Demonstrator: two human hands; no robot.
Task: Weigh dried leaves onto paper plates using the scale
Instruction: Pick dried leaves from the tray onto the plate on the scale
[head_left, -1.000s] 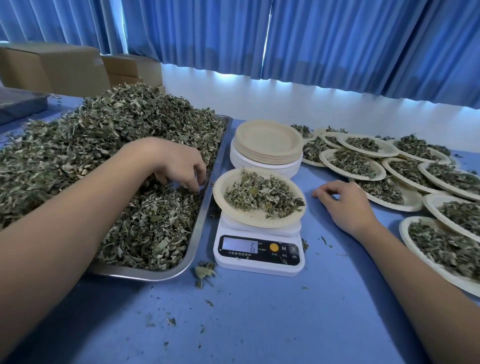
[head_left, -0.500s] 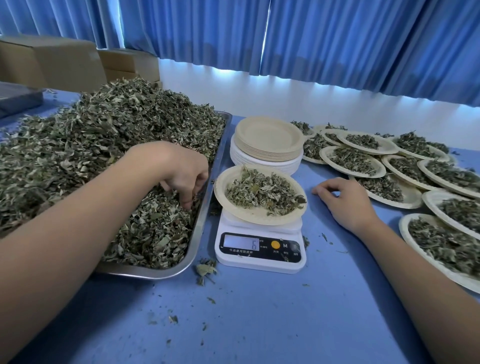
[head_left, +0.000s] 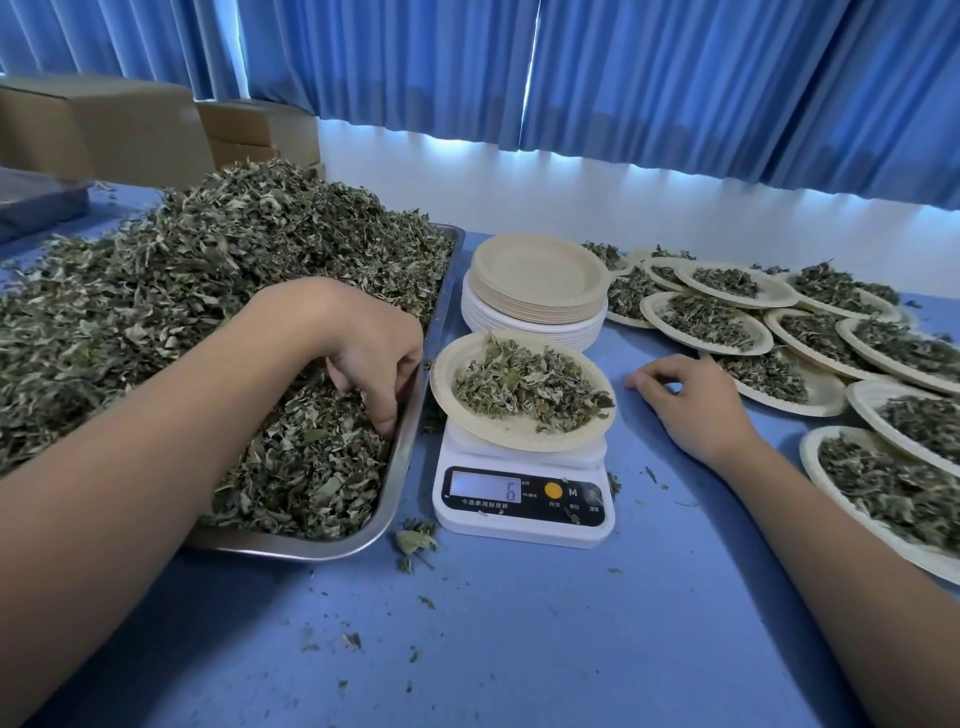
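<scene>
A packing workroom: cardboard boxes (head_left: 104, 124), blue curtains (head_left: 675, 78).

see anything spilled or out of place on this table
Yes: a clump of dried leaves lies on the blue table just outside the metal tray's near corner, with smaller crumbs scattered around the scale.

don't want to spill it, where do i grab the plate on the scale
Best take the plate by its bare near-right rim, coming from the right: that rim overhangs the scale, the leaves sit mid-plate, and the tray crowds its left.
</scene>
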